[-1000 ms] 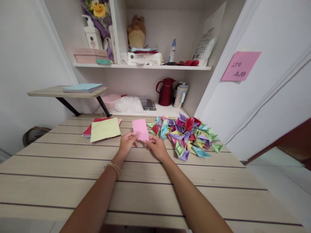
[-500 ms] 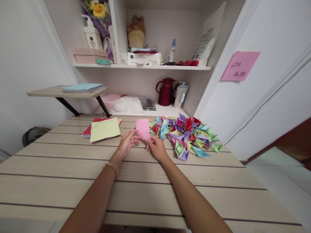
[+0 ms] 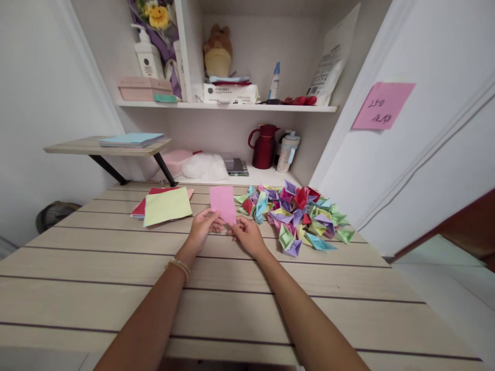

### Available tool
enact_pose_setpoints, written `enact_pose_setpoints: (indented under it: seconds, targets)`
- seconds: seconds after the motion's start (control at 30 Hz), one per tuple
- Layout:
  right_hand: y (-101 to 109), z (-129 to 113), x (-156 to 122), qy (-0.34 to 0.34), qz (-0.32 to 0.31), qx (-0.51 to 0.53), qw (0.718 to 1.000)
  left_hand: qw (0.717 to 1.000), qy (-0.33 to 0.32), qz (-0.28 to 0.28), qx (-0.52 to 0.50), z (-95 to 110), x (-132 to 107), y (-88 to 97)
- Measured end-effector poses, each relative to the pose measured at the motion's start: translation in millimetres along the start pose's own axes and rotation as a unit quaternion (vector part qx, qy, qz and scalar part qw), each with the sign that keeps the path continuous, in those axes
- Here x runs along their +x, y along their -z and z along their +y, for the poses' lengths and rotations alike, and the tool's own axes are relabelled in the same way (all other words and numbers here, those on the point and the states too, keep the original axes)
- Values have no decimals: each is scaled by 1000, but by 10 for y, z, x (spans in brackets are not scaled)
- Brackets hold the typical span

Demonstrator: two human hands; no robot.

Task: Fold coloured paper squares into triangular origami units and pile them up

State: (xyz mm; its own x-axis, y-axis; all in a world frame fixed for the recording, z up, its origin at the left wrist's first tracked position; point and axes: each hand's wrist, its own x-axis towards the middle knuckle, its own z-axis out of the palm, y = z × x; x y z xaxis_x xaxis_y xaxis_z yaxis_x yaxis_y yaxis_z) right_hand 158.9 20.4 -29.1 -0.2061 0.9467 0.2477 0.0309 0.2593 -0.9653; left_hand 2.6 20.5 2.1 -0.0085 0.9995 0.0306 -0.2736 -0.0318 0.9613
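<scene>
I hold a rectangle of pink paper up in front of me, over the slatted wooden tabletop, with its face toward me and its lower edge at my fingers. My left hand has the lower left part of it: the thumb lies against the front, and the other fingers are loosely bent, some reaching behind the sheet and below its edge. My right hand pinches the lower right corner between thumb and forefinger; the rest of those fingers curl under, and I cannot tell whether they touch the paper. My two hands are close together but apart, and thin bracelets circle my left wrist.

Just to the right of the pink paper spreads a heap of folded paper boats in purple, green, blue, yellow, red and pink. To the left, near my left hand, lies a stack of loose sheets, pale yellow on top with red showing beneath. Behind it, blue paper lies on a small raised wooden stand. Further back, a dark red jug stands beside a pale speckled cup.
</scene>
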Motion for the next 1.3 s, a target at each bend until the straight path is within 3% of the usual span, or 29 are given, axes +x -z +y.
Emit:
enact_pose_setpoints:
  seconds: [0.17, 0.3, 0.43, 0.6, 0.77, 0.93, 1.1, 1.3]
  targets:
    - [-18, -3, -9, -14, 34, 26, 999, 998, -42, 31, -33, -12, 30, 34]
    - [-24, -66, -37, -8, 41, 28, 999, 995, -85, 57, 5, -30, 55, 52]
    - [-7, -128, -63, 21, 39, -3, 999, 991, -106, 39, 68, -44, 47, 21]
    - [22, -127, -51, 66, 34, -80, 994, 996, -67, -18, 59, -50, 4, -18]
    - [9, -175, -36, 27, 46, 26, 998, 997, -36, -49, 44, -22, -35, -22]
    - [12, -178, -15, -26, 94, 86, 991, 997, -35, -16, 63, -19, -27, -23]
    - [18, -134, 10, -52, 133, 157, 977, 1000, -20, -3, 17, -30, -10, -28]
    - [-2, -131, 6, -54, 108, 184, 976, 1000, -4, -2, -27, -22, 3, -20]
